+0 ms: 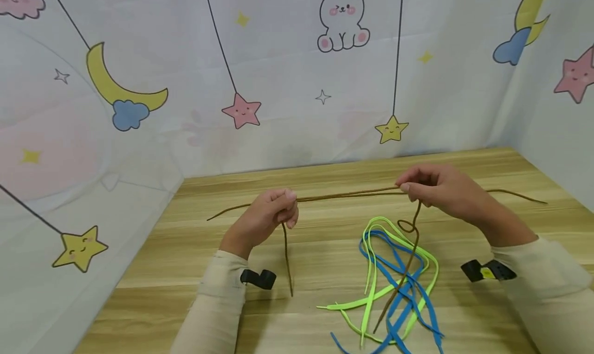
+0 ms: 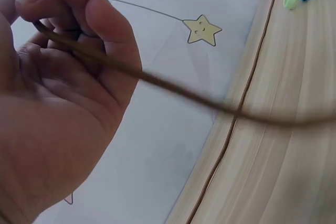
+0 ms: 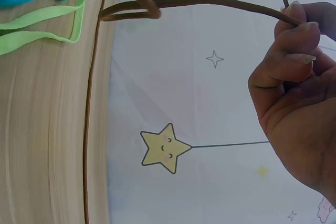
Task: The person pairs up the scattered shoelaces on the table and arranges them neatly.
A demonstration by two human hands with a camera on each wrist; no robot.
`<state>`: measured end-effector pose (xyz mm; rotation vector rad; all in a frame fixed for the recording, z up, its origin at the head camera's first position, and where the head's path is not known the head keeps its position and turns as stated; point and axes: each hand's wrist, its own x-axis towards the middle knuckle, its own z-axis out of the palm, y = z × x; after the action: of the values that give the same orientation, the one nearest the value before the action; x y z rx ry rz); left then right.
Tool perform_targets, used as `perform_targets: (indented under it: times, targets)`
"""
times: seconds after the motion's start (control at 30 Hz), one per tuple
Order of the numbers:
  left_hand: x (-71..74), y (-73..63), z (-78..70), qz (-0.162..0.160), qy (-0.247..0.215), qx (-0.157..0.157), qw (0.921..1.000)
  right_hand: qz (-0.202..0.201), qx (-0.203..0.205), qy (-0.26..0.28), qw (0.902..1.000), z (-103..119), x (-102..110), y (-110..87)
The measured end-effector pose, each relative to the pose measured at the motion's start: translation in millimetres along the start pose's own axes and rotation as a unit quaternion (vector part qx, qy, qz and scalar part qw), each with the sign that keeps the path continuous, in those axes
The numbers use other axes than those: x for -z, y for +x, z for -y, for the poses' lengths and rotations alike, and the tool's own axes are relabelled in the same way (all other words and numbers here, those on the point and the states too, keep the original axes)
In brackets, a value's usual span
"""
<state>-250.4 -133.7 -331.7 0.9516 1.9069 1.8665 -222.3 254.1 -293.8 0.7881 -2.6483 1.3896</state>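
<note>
A brown cord-like shoelace (image 1: pixel 287 256) is stretched between the two hands above the table. My left hand (image 1: pixel 264 213) pinches it on the left, and one tail hangs below the fingers. On the right, thumb and fingertips of my right hand (image 1: pixel 438 189) pinch the same lace; its longer tail drops from there with a small loop in it. That tail (image 3: pixel 210 0) also shows in the right wrist view. A second brown shoelace (image 1: pixel 517 193) lies across the table behind the hands, partly hidden by them.
Flat shoelaces in neon green (image 1: pixel 436 271) and blue (image 1: pixel 429 302) lie tangled on the wooden table (image 1: pixel 185 271), below and between the hands. A white cloth (image 1: pixel 287 142) printed with stars and moons hangs at the back and sides.
</note>
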Motion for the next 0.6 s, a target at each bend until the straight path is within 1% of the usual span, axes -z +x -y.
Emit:
perform_targets:
  times: [0.07, 0.13, 0.27, 0.43, 0.6]
  targets:
    - [3.2, -2.2, 1.6, -0.011, -0.016, 0.0, 0.9998, -0.007, 0.006, 0.008, 0.9999, -1.7, 1.2, -0.5]
    - [6.5, -4.3, 2.5, -0.021, -0.032, 0.0, 0.9993, -0.012, 0.002, 0.015, 0.9998, -3.1, 2.1, -1.2]
    - [14.4, -7.9, 3.1, -0.046, -0.06, -0.012, 0.9971, -0.021, -0.003, 0.016, 0.9997, -5.1, 4.3, -1.4]
    - [25.3, -11.5, 5.8, -0.09, -0.091, -0.027, 0.9915, -0.045, -0.011, 0.009, 0.9989, -6.8, 5.3, -1.5]
    - [34.8, -15.7, 10.5, -0.115, -0.119, -0.027, 0.9858, -0.057, -0.015, 0.01, 0.9982, -9.4, 5.5, -2.5]
